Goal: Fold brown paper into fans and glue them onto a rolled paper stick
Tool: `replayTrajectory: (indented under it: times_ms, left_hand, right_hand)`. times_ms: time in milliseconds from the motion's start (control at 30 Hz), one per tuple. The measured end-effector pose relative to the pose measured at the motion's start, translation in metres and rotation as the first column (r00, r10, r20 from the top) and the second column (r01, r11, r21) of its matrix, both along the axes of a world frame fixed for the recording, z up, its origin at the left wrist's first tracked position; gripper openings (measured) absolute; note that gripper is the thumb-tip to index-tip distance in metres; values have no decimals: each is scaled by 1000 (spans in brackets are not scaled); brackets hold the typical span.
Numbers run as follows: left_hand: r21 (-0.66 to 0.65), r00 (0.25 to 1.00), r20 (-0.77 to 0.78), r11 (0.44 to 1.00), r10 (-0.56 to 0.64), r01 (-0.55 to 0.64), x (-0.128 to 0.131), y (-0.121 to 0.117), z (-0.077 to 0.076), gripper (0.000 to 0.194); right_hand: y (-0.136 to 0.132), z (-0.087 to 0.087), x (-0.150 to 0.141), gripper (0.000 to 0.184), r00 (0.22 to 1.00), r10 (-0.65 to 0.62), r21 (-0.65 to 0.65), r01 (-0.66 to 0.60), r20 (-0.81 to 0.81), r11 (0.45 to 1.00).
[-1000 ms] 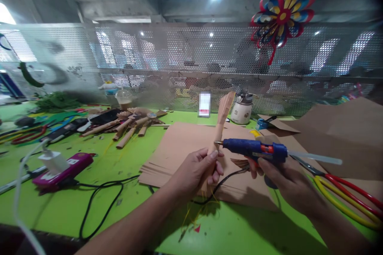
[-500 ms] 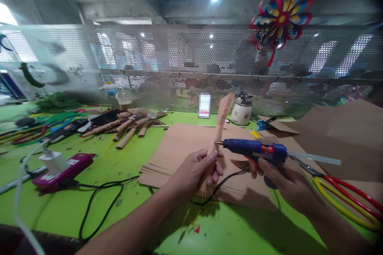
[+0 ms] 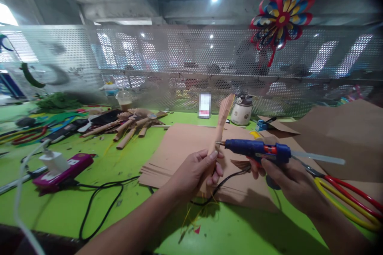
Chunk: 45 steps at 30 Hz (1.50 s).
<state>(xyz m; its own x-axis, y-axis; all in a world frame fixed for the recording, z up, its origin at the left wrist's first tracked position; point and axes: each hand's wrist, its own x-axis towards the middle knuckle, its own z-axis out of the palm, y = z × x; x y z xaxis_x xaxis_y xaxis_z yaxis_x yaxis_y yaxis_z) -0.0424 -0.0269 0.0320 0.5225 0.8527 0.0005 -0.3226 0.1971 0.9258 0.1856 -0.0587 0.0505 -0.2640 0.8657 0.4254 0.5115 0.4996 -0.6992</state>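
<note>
Bright green worktop, backed along its far edge by a perforated metal screen, frames your close work with a glue gun and a brown paper roll. Your left hand grips the roll's lower part over the middle of the worktop, its fluted end up, the fingers closed around it. Your right hand has its fingers wrapped about the gun's handle; whether the trigger is pressed, you cannot tell from this view.

Your left thumb lies just below the nozzle, so a slip of the gun could bring a burn if the metal is hot. Too much glue could run down towards those fingers, and too firm a squeeze could crease the roll.

Beneath your hands, a black cord crosses the stack of brown sheets; snagged, it could tug the gun off line. Red-and-yellow scissors crowd your right forearm towards the right edge. Yellow strands trail near the front edge, while a purple power strip sits towards the left edge and a jar by the far edge, behind the gun.
</note>
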Motion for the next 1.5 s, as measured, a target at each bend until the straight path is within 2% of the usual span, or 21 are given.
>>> replayTrajectory:
  times_ms: [133, 533, 700, 767, 867, 933, 1000, 1067, 1133, 1167, 1333, 1500]
  left_hand:
    - [3, 1000, 1, 1000, -16, 16, 0, 1, -2, 32]
    - [2, 1000, 25, 1000, -6, 6, -1, 0, -1, 30]
    - [-4, 999, 47, 1000, 19, -18, -2, 1, -1, 29]
    - [-9, 998, 47, 999, 43, -42, -2, 1, 0, 29]
    - [-10, 994, 50, 996, 93, -93, -4, 3, 1, 29]
    - [-4, 991, 53, 993, 121, -121, -6, 4, 2, 30]
    - [5, 987, 67, 990, 144, -144, -8, 5, 2, 30]
    - [18, 981, 97, 985, 168, -170, -10, 7, 2, 30]
    - [32, 972, 128, 979, 198, -203, -12, 9, 1, 29]
    - [37, 967, 139, 975, 214, -221, -12, 10, 1, 29]
    - [47, 947, 158, 956, 279, -290, -14, 16, 0, 28]
    - [79, 948, 158, 954, 275, -290, -13, 20, -1, 28]
  right_hand:
    - [3, -5, 0, 36, 1000, 20, -39, -21, -20, 999]
    - [1, 1, 2, 34, 999, 28, 33, -28, -23, 999]
    - [3, -5, 6, 33, 994, 54, -19, -56, -93, 998]
    - [6, -11, 9, 33, 983, 7, -56, -17, -183, 998]
    - [15, -18, 13, 31, 937, -124, -74, 105, -326, 992]
    - [24, -18, 13, 33, 919, -208, -70, 196, -334, 978]
    - [35, -16, 9, 37, 930, -291, -72, 282, -223, 957]
    - [51, -12, 4, 40, 928, -371, -34, 370, -25, 928]
    - [71, -10, -3, 35, 876, -433, 100, 422, 211, 901]
    - [82, -10, -8, 32, 836, -431, 179, 393, 339, 902]
    - [129, -20, -34, 23, 788, -383, 249, 296, 482, 922]
    - [149, -27, -53, 22, 774, -299, 240, 195, 558, 951]
